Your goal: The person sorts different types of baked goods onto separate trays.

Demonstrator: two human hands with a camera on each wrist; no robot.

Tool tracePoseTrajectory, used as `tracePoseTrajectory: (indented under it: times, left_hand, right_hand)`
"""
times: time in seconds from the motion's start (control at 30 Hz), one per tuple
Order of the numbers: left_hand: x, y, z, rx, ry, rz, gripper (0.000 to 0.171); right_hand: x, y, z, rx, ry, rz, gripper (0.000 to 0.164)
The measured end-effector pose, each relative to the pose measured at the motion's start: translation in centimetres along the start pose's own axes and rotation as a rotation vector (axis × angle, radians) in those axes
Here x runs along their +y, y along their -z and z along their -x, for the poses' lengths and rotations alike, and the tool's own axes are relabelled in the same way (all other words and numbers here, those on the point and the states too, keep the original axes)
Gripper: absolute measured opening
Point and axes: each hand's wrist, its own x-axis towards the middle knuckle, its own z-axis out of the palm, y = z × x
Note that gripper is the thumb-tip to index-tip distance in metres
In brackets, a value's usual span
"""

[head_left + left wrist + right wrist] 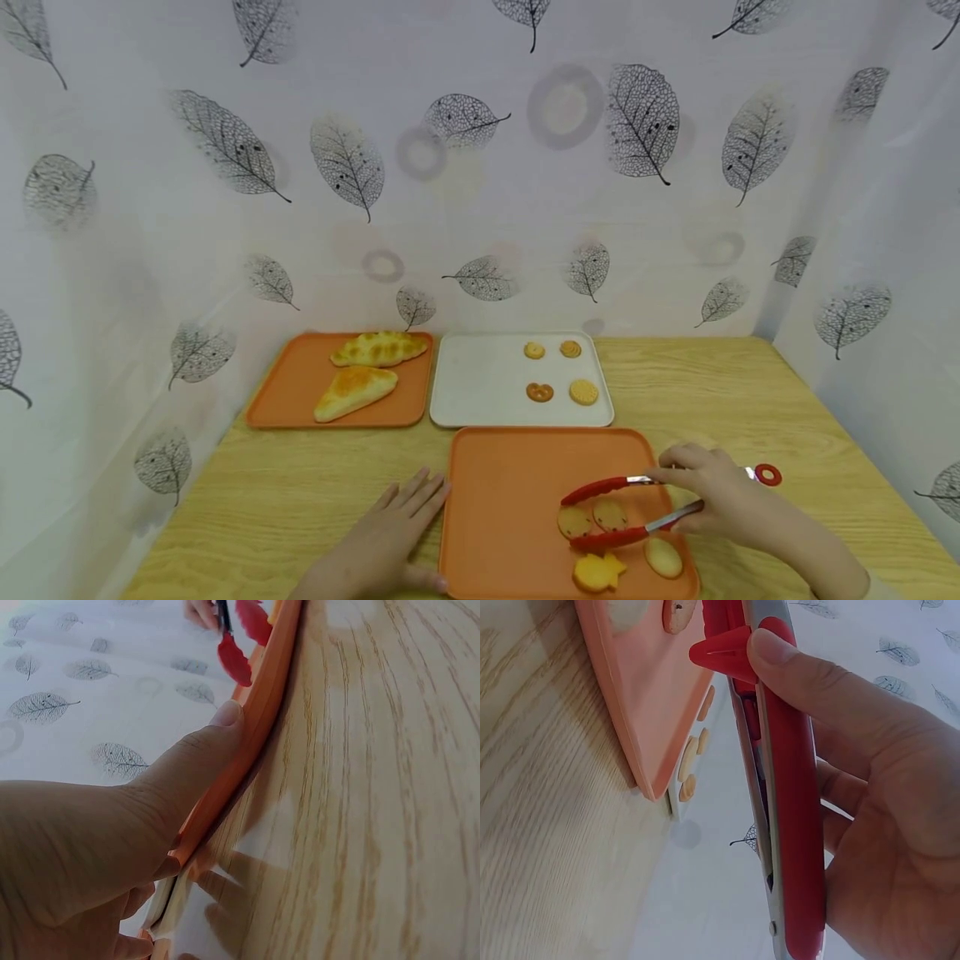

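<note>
My right hand (723, 500) grips a pair of red-tipped tongs (606, 490) by the handles, over the right edge of the near orange tray (502, 508). The tong tips are spread, one beyond and one on the near side of two round cookies (611, 515) dotted with dark bits. Closer to me on that tray lie a yellow cookie (597, 572) with a jagged end and a plain oval cookie (663, 557). Straight-fingered, my left hand (382, 542) touches the tray's left rim; in the left wrist view its thumb (214, 735) rests against the side.
Behind, a white tray (480, 379) holds several small biscuits, one a pretzel (539, 392). To its left, another orange tray (281, 392) bears two breads (356, 392). A leaf-patterned curtain (480, 208) surrounds the wooden table (322, 467) at the back and sides.
</note>
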Motion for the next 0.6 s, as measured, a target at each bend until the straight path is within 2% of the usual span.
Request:
tracePoseTrajectory:
  times: [0.3,0.6]
  left_hand:
    - [-0.1,0.0,0.0,0.007,-0.004,0.007,0.113]
    - [-0.1,0.0,-0.1,0.009,-0.015,0.007,0.113]
  right_hand:
    - [0.0,-0.2,-0.5,-0.010,-0.013,-0.018,0.054]
    - [0.9,-0.7,-2.3,-0.005,0.012,-0.071,0.050]
